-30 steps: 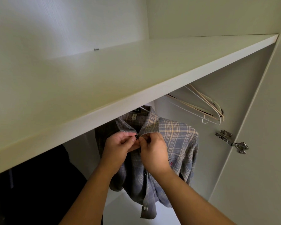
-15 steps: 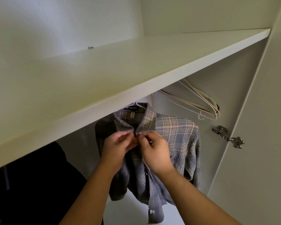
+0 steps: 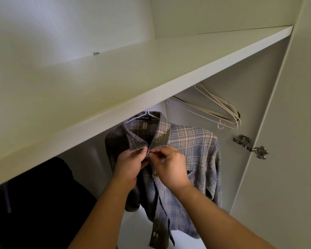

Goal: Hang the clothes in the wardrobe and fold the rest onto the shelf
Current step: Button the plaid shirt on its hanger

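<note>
Both grips are tight on the shirt [image 3: 192,150] just under its collar. The left hand [image 3: 131,164] pinches one edge of the front opening between thumb and fingers, and the right hand [image 3: 171,168] pinches the facing edge. Their fingertips meet at the top button; whether it is fastened cannot be told.

Seen from the head camera, the plaid shirt hangs on a white hanger [image 3: 147,115] below the wardrobe's shelf [image 3: 151,72], with a label reading CAESAR showing inside the neck. Spare hangers [image 3: 214,108] hang tilted to the right of it, near a metal hinge [image 3: 250,146] on the door [image 3: 294,141]. A dark garment [image 3: 39,203] hangs to the left, apart from the shirt. A small screw [image 3: 96,53] sits at the back of the shelf, by the rear wall.
</note>
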Demonstrator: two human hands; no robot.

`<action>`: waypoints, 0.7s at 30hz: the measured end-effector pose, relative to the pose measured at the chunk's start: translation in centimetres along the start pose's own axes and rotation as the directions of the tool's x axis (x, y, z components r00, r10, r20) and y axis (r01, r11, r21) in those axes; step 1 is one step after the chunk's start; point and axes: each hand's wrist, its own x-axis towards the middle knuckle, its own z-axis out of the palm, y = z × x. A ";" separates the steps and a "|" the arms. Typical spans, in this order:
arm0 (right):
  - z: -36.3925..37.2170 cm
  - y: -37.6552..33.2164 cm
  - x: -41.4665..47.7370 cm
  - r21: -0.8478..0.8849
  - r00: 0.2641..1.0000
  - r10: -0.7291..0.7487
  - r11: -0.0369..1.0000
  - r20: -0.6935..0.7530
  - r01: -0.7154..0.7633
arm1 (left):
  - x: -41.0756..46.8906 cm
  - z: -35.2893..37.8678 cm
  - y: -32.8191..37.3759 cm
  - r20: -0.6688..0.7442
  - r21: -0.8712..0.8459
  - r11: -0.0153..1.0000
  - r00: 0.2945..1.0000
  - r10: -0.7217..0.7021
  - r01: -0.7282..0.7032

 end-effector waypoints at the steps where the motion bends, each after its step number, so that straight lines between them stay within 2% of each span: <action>1: 0.0 0.0 0.0 0.002 1.000 0.000 1.000 -0.003 0.000 | 0.1 -0.1 0.0 -0.002 0.014 1.000 1.000 0.006 -0.006; 6: 0.2 0.3 0.2 0.016 1.000 -0.001 1.000 -0.004 0.001 | 0.5 -0.7 0.2 0.002 0.050 0.999 1.000 0.019 -0.019; 10: 0.2 0.1 0.6 0.073 0.998 0.057 0.996 0.017 -0.058 | 1.0 -1.1 0.4 0.002 0.129 0.992 1.000 -0.003 0.003; 16: 0.2 -0.1 0.6 0.090 0.988 0.142 0.985 0.057 -0.147 | 0.7 -1.6 1.6 0.147 0.090 0.995 0.987 -0.062 0.049; 19: 0.3 0.0 0.6 0.069 0.991 0.126 0.989 0.043 -0.129 | 0.7 -1.8 1.7 0.217 0.162 0.987 0.976 -0.024 -0.011; 21: 0.2 -0.2 0.6 0.085 0.991 0.129 0.988 0.042 -0.132 | 0.8 -1.9 1.6 0.204 0.214 0.975 0.979 0.018 -0.062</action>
